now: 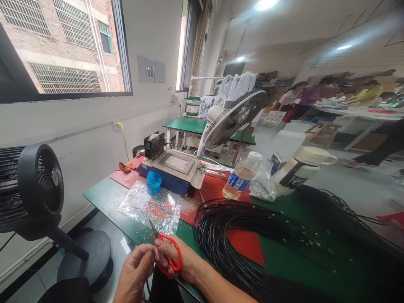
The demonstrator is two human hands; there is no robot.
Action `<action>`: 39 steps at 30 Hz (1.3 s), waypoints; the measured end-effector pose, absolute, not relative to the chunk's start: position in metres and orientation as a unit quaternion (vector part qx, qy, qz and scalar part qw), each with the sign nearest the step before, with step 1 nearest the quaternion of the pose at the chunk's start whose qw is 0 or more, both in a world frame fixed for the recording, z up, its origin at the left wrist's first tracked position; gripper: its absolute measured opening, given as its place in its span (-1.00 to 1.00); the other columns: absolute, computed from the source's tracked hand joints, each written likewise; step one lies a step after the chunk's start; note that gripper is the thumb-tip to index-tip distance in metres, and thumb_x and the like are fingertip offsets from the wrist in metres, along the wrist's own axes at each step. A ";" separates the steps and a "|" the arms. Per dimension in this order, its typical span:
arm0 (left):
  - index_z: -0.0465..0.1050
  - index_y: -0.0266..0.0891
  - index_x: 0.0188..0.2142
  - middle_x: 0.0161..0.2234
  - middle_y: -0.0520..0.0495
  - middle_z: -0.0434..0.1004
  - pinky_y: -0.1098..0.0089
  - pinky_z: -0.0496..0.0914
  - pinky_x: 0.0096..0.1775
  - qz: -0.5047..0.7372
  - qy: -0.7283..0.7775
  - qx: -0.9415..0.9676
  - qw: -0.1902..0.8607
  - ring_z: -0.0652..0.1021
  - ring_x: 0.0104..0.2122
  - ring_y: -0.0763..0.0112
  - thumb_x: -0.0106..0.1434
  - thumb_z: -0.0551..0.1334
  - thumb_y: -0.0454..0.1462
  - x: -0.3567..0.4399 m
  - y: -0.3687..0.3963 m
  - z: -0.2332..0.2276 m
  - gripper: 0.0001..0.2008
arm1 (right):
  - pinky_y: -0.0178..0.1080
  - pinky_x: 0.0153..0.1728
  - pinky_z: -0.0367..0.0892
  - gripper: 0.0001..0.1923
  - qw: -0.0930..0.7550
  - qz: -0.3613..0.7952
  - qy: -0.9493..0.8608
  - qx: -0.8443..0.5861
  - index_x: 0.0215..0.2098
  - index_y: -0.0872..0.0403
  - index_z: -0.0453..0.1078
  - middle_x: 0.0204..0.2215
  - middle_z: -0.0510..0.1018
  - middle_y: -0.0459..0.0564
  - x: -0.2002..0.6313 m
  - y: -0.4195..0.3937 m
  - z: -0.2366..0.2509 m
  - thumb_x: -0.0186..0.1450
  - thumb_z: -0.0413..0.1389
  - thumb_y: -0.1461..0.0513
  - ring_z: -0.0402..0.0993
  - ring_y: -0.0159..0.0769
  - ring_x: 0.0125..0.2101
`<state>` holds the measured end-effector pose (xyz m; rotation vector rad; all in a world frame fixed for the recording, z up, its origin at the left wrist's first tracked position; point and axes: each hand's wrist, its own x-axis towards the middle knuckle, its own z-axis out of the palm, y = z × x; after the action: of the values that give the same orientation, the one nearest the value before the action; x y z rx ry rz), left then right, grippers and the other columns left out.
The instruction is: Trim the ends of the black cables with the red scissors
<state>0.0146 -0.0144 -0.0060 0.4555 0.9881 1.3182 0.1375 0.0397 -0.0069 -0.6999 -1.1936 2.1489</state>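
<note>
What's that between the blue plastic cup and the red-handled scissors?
In the head view, a clear plastic bag strewn with small orange-red bits lies between the blue plastic cup and the red-handled scissors.

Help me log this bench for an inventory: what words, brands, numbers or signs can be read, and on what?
No text is clear enough to quote.
Bottle: white lettering on its blue label, too small and blurred to read.
Jug: pale marks on its dark panel, too blurred to read.
</note>
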 end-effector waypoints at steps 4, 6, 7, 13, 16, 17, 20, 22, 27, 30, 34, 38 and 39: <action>0.54 -0.25 -0.49 -0.58 -0.05 0.55 0.48 0.31 -0.44 0.562 0.459 0.256 0.639 0.44 -0.54 0.45 -0.07 0.36 -0.16 0.014 -0.015 -0.001 -0.80 | -0.47 -0.84 -0.05 -0.48 0.277 0.807 -0.444 -0.272 -0.67 0.19 0.29 -0.84 0.22 -0.20 0.139 0.039 -0.005 0.06 0.15 -0.10 0.09 -0.57 -0.84; 0.54 -0.26 -0.50 -0.58 -0.06 0.53 0.45 0.28 -0.44 0.553 0.454 0.282 0.639 0.43 -0.52 0.43 -0.04 0.33 -0.16 0.013 -0.015 0.002 -0.80 | -0.47 -0.85 -0.06 -0.50 0.263 0.805 -0.446 -0.291 -0.66 0.20 0.30 -0.84 0.23 -0.20 0.140 0.039 -0.005 0.07 0.15 -0.08 0.08 -0.57 -0.85; 0.54 -0.27 -0.51 -0.58 -0.06 0.51 0.44 0.28 -0.44 0.545 0.445 0.297 0.646 0.42 -0.51 0.42 -0.01 0.32 -0.16 0.013 -0.016 0.003 -0.81 | -0.48 -0.86 -0.07 -0.52 0.255 0.803 -0.448 -0.300 -0.65 0.20 0.31 -0.84 0.24 -0.19 0.141 0.039 -0.004 0.09 0.14 -0.06 0.08 -0.57 -0.86; 0.50 -0.26 -0.55 -0.58 -0.02 0.44 0.47 0.22 -0.45 0.516 0.398 0.329 0.683 0.38 -0.51 0.47 0.07 0.25 -0.19 0.008 -0.017 0.000 -0.81 | -0.49 -0.85 -0.04 -0.61 0.205 0.804 -0.465 -0.310 -0.61 0.22 0.36 -0.84 0.26 -0.18 0.146 0.042 -0.004 0.11 0.11 0.04 0.10 -0.57 -0.85; 0.50 -0.26 -0.55 -0.56 -0.02 0.41 0.42 0.23 -0.40 0.509 0.391 0.352 0.682 0.37 -0.51 0.45 0.08 0.24 -0.18 0.005 -0.017 -0.006 -0.80 | -0.50 -0.86 -0.02 -0.63 0.185 0.808 -0.466 -0.310 -0.62 0.22 0.37 -0.83 0.28 -0.17 0.147 0.042 -0.003 0.08 0.12 0.05 0.13 -0.57 -0.84; 0.50 -0.26 -0.55 -0.55 -0.02 0.41 0.41 0.23 -0.40 0.503 0.398 0.364 0.675 0.38 -0.50 0.44 0.07 0.24 -0.17 0.004 -0.017 -0.008 -0.79 | -0.50 -0.85 -0.02 -0.64 0.184 0.807 -0.463 -0.315 -0.62 0.22 0.37 -0.83 0.28 -0.17 0.146 0.042 -0.003 0.08 0.13 0.06 0.13 -0.57 -0.84; 0.51 -0.26 -0.54 -0.54 -0.03 0.42 0.41 0.19 -0.45 0.498 0.426 0.370 0.659 0.37 -0.50 0.42 0.03 0.28 -0.16 0.001 -0.016 -0.009 -0.80 | -0.49 -0.85 -0.02 -0.62 0.200 0.805 -0.451 -0.329 -0.62 0.21 0.35 -0.83 0.29 -0.18 0.144 0.042 -0.004 0.07 0.16 0.03 0.12 -0.57 -0.84; 0.50 -0.25 -0.53 -0.54 -0.05 0.45 0.42 0.20 -0.43 0.509 0.426 0.345 0.664 0.39 -0.48 0.42 0.03 0.28 -0.15 0.002 -0.015 -0.008 -0.81 | -0.49 -0.85 -0.02 -0.56 0.225 0.804 -0.453 -0.313 -0.60 0.21 0.36 -0.83 0.28 -0.19 0.143 0.041 -0.005 0.09 0.14 -0.04 0.11 -0.58 -0.85; 0.47 -0.24 -0.54 -0.59 -0.01 0.45 0.45 0.24 -0.40 0.528 0.417 0.310 0.671 0.41 -0.50 0.45 0.05 0.27 -0.18 0.006 -0.015 -0.003 -0.83 | -0.49 -0.84 0.00 -0.48 0.238 0.813 -0.454 -0.275 -0.58 0.21 0.36 -0.82 0.28 -0.19 0.142 0.041 -0.008 0.09 0.13 -0.11 0.13 -0.58 -0.85; 0.48 -0.24 -0.54 -0.62 0.01 0.41 0.42 0.22 -0.44 0.535 0.413 0.320 0.664 0.35 -0.56 0.48 0.06 0.27 -0.18 0.005 -0.016 -0.002 -0.83 | -0.49 -0.84 0.00 -0.53 0.238 0.821 -0.443 -0.270 -0.58 0.22 0.35 -0.82 0.28 -0.19 0.141 0.041 -0.009 0.08 0.16 -0.06 0.12 -0.58 -0.85; 0.50 -0.25 -0.52 -0.61 0.01 0.40 0.39 0.20 -0.47 0.525 0.442 0.331 0.647 0.30 -0.59 0.49 0.03 0.29 -0.17 0.003 -0.016 -0.002 -0.83 | -0.48 -0.85 -0.02 -0.50 0.245 0.820 -0.441 -0.271 -0.60 0.22 0.34 -0.83 0.27 -0.18 0.140 0.041 -0.009 0.08 0.15 -0.09 0.11 -0.57 -0.85; 0.50 -0.25 -0.52 -0.56 -0.03 0.43 0.40 0.24 -0.43 0.523 0.431 0.345 0.650 0.38 -0.52 0.43 0.05 0.28 -0.19 0.003 -0.015 -0.003 -0.84 | -0.48 -0.86 -0.02 -0.53 0.240 0.820 -0.438 -0.280 -0.60 0.21 0.34 -0.83 0.27 -0.19 0.140 0.041 -0.008 0.07 0.16 -0.07 0.11 -0.57 -0.86; 0.49 -0.25 -0.52 -0.55 -0.03 0.45 0.40 0.25 -0.41 0.524 0.424 0.341 0.655 0.39 -0.50 0.43 0.06 0.27 -0.20 0.002 -0.015 -0.004 -0.85 | -0.48 -0.86 -0.01 -0.54 0.238 0.821 -0.438 -0.278 -0.59 0.21 0.34 -0.83 0.27 -0.19 0.140 0.041 -0.008 0.07 0.16 -0.05 0.11 -0.57 -0.86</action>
<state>0.0025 -0.0148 -0.0037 0.7727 0.9609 1.1878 0.1404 0.0409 -0.0080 -0.7608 -1.2012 2.2496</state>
